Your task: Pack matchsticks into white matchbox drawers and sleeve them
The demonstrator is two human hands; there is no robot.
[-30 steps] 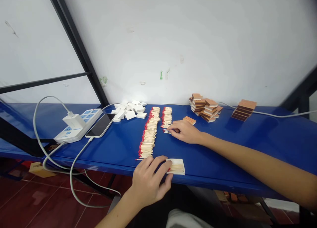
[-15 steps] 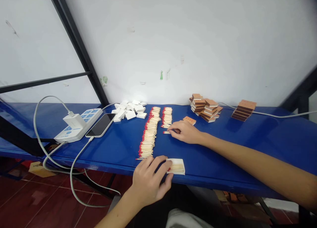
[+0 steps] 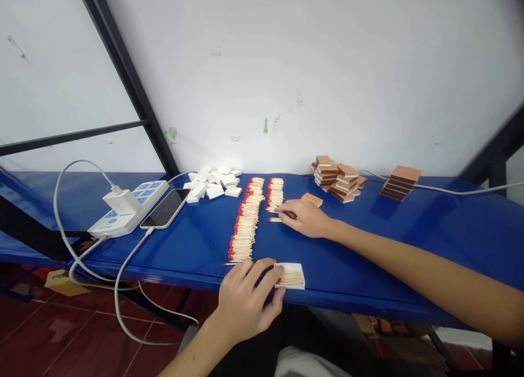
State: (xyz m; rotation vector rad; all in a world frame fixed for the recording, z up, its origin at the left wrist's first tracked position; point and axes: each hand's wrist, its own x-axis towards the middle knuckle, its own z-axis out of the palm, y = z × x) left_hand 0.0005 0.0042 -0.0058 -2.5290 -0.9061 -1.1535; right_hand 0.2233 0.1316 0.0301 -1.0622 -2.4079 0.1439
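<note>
My left hand (image 3: 249,298) grips the left end of a white inner matchbox tray (image 3: 302,276) at the table's front edge, thumb on the near side and fingers over the far side. Several matches (image 3: 291,279) lie in the tray. My right hand (image 3: 305,217) rests at the near end of a short row of red-headed matches (image 3: 275,191). Its index finger is stretched out onto the lowest matches, with the thumb a little apart; the other fingers are mostly hidden. One loose match (image 3: 275,220) lies just below. A longer row of matches (image 3: 246,224) runs along the left.
White empty-looking trays (image 3: 215,183) are heaped at the back. Brown matchbox covers (image 3: 338,178) stand piled at back right, one cover (image 3: 312,199) lying behind my right hand and a neat stack (image 3: 401,181) farther right. A phone (image 3: 166,208) and power strip (image 3: 131,213) with cables lie left.
My right index finger has shifted slightly up and left onto the short row's lowest matches, away from the loose match. My left hand still holds the tray in place.
</note>
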